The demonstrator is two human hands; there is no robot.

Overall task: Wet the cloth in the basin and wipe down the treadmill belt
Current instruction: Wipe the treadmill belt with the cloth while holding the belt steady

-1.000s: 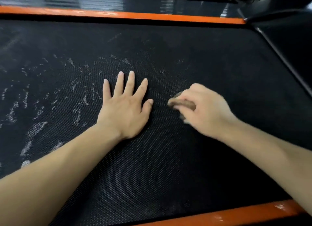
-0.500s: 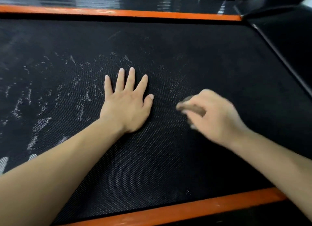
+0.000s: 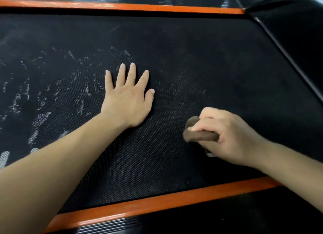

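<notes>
Left hand (image 3: pixel 128 100) lies flat, fingers spread, on the treadmill belt (image 3: pixel 218 58). Right hand (image 3: pixel 230 137) grips a bunched brown cloth (image 3: pixel 197 134) pressed to the belt, right of the left hand. White smears (image 3: pixel 40 102) lie left of it.

On the black treadmill belt (image 3: pixel 218 46) lie white marks (image 3: pixel 40 118) at left, the flat left hand (image 3: pixel 127 102) mid-frame and a brown cloth (image 3: pixel 197 136) lower right.
</notes>
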